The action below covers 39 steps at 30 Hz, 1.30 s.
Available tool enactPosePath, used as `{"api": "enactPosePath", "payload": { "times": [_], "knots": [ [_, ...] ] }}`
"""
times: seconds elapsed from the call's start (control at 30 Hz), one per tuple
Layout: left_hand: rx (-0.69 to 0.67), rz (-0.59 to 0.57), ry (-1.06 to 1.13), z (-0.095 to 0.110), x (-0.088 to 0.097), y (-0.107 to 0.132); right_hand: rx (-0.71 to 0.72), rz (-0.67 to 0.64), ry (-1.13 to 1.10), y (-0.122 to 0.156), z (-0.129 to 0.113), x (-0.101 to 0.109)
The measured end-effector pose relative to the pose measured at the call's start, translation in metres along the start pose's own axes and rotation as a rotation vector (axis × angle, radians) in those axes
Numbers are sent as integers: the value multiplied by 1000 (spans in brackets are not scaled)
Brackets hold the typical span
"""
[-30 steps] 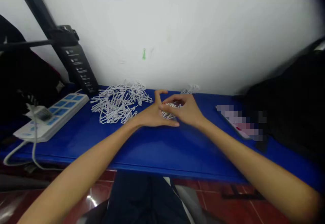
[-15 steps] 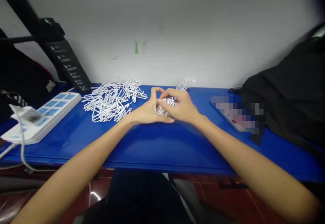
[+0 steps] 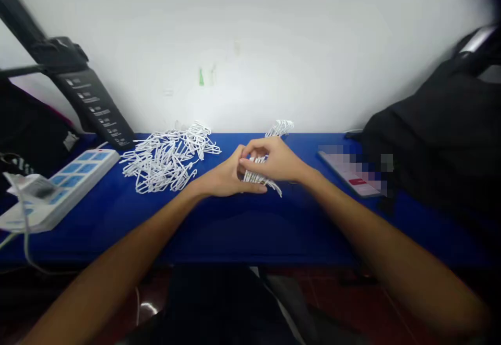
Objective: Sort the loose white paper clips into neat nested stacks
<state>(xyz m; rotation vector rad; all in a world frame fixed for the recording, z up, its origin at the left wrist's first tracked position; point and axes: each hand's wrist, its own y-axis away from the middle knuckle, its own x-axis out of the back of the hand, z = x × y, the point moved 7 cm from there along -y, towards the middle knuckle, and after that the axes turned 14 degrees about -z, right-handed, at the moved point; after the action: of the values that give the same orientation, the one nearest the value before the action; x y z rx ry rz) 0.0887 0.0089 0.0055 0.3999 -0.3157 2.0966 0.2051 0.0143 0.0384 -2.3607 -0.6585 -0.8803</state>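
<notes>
A small bundle of white miniature hangers [image 3: 256,177] is held between my two hands above the blue table [image 3: 235,230]. My left hand [image 3: 225,178] is closed around the bundle from the left, its thumb along the near side. From the right, my right hand [image 3: 276,159] grips the same bundle with curled fingers and thumb. Several hanger ends stick out below my right hand. To the left lies a tangled heap of white miniature hangers [image 3: 164,159]. Behind my hands, a neater stack of hangers [image 3: 279,127] rests near the wall.
A white power strip [image 3: 74,183] with cables lies at the left, beside a black stand [image 3: 94,105]. On the right are a partly blurred phone [image 3: 348,173] and a black bag [image 3: 434,126]. A white wall [image 3: 274,47] rises behind the table.
The bundle has turned in my hands, and hanger ends now protrude at the lower right. My hands stay close together. The view has shifted slightly and the lighting differs.
</notes>
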Motion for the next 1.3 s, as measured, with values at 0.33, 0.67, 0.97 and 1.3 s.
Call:
{"api": "enactPosePath", "payload": {
  "times": [0.33, 0.67, 0.97, 1.3],
  "knots": [
    [32, 222, 31, -26, 23, 4, -43, -61, -226, 11, 43, 4],
    [84, 238, -254, -24, 39, 11, -10, -177, -20, 13, 30, -2],
    [76, 93, -387, -8, 28, 9, -20, -173, 61, 12, 25, -6],
    [40, 82, -438, -4, 30, 12, -84, -216, 32, 13, 32, -5]
  ]
}}
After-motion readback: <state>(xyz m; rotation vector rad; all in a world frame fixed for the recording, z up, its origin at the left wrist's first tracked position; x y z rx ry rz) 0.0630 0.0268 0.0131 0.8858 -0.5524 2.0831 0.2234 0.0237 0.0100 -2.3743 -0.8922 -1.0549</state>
